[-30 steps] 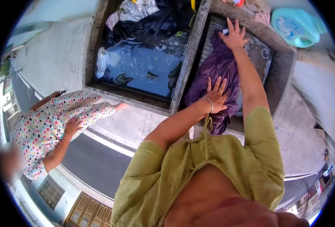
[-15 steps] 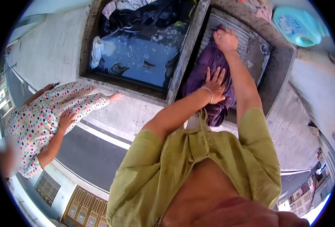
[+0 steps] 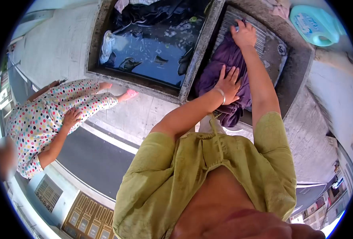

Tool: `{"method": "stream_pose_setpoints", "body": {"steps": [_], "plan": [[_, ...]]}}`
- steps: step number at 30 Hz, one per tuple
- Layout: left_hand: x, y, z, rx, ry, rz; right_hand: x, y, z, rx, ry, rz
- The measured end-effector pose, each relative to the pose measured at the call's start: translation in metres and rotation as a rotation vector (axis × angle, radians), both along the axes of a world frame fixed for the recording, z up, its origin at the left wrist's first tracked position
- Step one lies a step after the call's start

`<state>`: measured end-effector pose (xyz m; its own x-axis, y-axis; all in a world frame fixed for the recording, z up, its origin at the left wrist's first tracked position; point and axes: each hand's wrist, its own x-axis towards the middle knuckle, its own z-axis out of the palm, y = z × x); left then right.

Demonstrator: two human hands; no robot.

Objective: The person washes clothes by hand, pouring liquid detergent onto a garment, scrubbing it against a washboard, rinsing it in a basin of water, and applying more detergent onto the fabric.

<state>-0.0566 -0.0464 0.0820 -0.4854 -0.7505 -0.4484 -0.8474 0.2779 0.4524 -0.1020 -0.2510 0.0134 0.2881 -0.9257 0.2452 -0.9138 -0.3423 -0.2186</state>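
Observation:
A wet, bunched purple garment (image 3: 220, 65) lies along a ridged washing slab (image 3: 232, 20) in the right basin. My left hand (image 3: 227, 85), with a bangle on its wrist, rests flat on the garment's near part, fingers spread. Beyond it, my right hand (image 3: 245, 36) is at the garment's far end, its fingers bent over a small pale thing that I cannot make out. Cloth shows just below those fingers. The garment's near end hangs in folds over the basin's front edge.
To the left, a stone tank (image 3: 134, 77) holds dark water with soaking clothes (image 3: 160, 16). A turquoise detergent bottle (image 3: 313, 24) stands on the ledge at the upper right, near a pink cloth (image 3: 279, 8). A person in dotted clothes (image 3: 45, 119) stands at the left.
My right hand has slid slightly farther along the garment, and its fingers have loosened from a tight fist. My left hand stays pressed on the cloth. The view has shifted a little.

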Motion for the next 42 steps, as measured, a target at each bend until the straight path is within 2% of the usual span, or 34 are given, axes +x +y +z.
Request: {"method": "stream_pose_setpoints", "body": {"steps": [2,3,4,6,8,9,10,11,12,13,14,17,18,20,21,22,23,24,26,27,28,29,30,31,34,35,36,38,40,42], "plan": [[-0.001,0.032,0.016,-0.245,-0.098,0.22,0.0,0.011,0.016,-0.435,0.246,0.032],[0.004,0.041,0.026,-0.093,-0.122,0.301,-0.002,0.015,0.012,-0.181,0.235,-0.034],[0.012,0.049,0.026,0.007,-0.06,0.368,-0.009,0.02,0.008,-0.187,0.235,-0.038],[0.015,0.048,0.024,0.035,-0.063,0.348,-0.024,0.023,0.009,0.566,0.191,0.289],[0.016,0.042,0.028,0.074,-0.077,0.307,-0.024,0.105,0.094,0.37,0.283,0.359],[0.015,0.038,0.028,0.118,-0.101,0.286,-0.033,0.151,0.104,0.236,0.162,0.404],[0.015,0.038,0.021,0.117,-0.093,0.284,-0.039,0.177,0.094,0.098,0.038,0.448],[0.013,0.042,0.009,0.085,-0.102,0.282,-0.04,0.177,0.073,0.103,0.043,0.449],[0.011,0.044,0.001,0.051,-0.112,0.292,-0.043,0.168,0.049,0.052,-0.018,0.348],[0.016,0.039,0.015,0.085,-0.023,0.282,-0.038,0.151,0.028,-0.001,-0.09,0.245],[0.017,0.036,0.015,0.092,-0.029,0.281,-0.024,0.111,0.026,-0.089,-0.013,0.259],[0.015,0.042,0.008,0.022,0.027,0.313,0.012,0.01,0.018,0.115,0.048,-0.05],[0.018,0.046,0.009,0.027,0.013,0.304,0.013,0.023,0.017,0.122,0.035,-0.059],[0.019,0.039,0.013,0.065,0.05,0.303,0.002,0.052,0.03,-0.078,0.151,0.206],[0.018,0.039,0.012,0.063,0.031,0.297,-0.007,0.087,0.046,-0.036,0.189,0.274],[0.016,0.04,0.014,0.062,0.041,0.285,-0.021,0.123,0.047,-0.054,0.077,0.35],[0.016,0.037,0.014,0.107,-0.005,0.259,-0.03,0.156,0.057,-0.032,0.064,0.358],[0.016,0.035,0.011,0.157,-0.054,0.242,-0.034,0.176,0.056,-0.005,-0.068,0.306],[0.014,0.033,0.005,0.112,-0.081,0.255,-0.037,0.139,0.026,-0.032,0.021,0.247],[0.015,0.032,0.013,0.125,-0.022,0.27,-0.025,0.102,0.01,-0.093,-0.017,0.2],[0.018,0.031,0.015,0.135,0.033,0.281,-0.011,0.071,0.006,-0.045,-0.066,0.156],[0.016,0.037,0.006,0.048,0.054,0.298,-0.001,0.05,-0.002,-0.085,-0.061,0.101],[0.016,0.04,0.005,-0.013,0.051,0.31,0.001,0.04,-0.003,-0.067,-0.057,0.094],[0.015,0.043,0.005,0.019,0.036,0.305,0.004,0.037,0.008,0.079,0.044,0.068],[0.018,0.034,0.014,0.028,-0.004,0.304,0.016,0.037,0.028,-0.008,0.199,-0.02],[0.02,0.033,0.014,0.051,-0.002,0.29,0.015,0.029,0.036,0.462,0.224,0.052],[0.019,0.037,0.015,0.091,0.007,0.273,0.007,0.035,0.04,0.456,0.216,0.053],[0.017,0.035,0.015,0.08,0.012,0.276,-0.021,0.073,0.048,0.463,0.186,0.361],[0.018,0.034,0.021,0.137,-0.032,0.237,-0.045,0.145,0.078,0.294,-0.001,0.364],[0.021,0.035,0.021,0.157,-0.03,0.245,-0.061,0.193,0.072,0.106,-0.084,0.304]]}}
